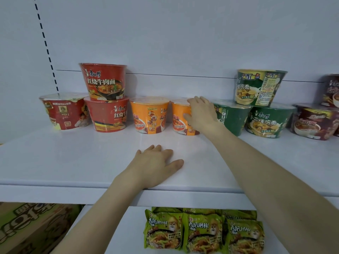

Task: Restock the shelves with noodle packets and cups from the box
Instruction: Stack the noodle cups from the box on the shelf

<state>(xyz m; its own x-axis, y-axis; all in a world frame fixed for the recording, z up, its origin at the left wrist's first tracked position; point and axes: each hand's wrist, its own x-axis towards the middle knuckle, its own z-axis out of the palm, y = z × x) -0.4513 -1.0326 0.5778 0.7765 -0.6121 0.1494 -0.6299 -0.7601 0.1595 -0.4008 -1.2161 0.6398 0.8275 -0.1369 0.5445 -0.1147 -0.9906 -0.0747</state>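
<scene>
Box (27, 228) sits low, down-left of both hands. Red cups (106, 99) stand stacked up-left of the left hand. Left hand (157, 165) lies flat on the shelf (55, 162), fingers straight, holding nothing. Second orange cup (150, 116) is just left of the right hand. Right hand (201, 114) wraps the orange cup (178, 120), fingers over the lid edge, thumb on the side wall. Green cups (264, 107) are just right of it, green packets (203, 231) below. The cup is probably light and thin-walled with slippery film, so grip mid-wall, gently, and don't dent the lid.

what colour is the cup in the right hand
Orange cup, best in the head view.
</scene>
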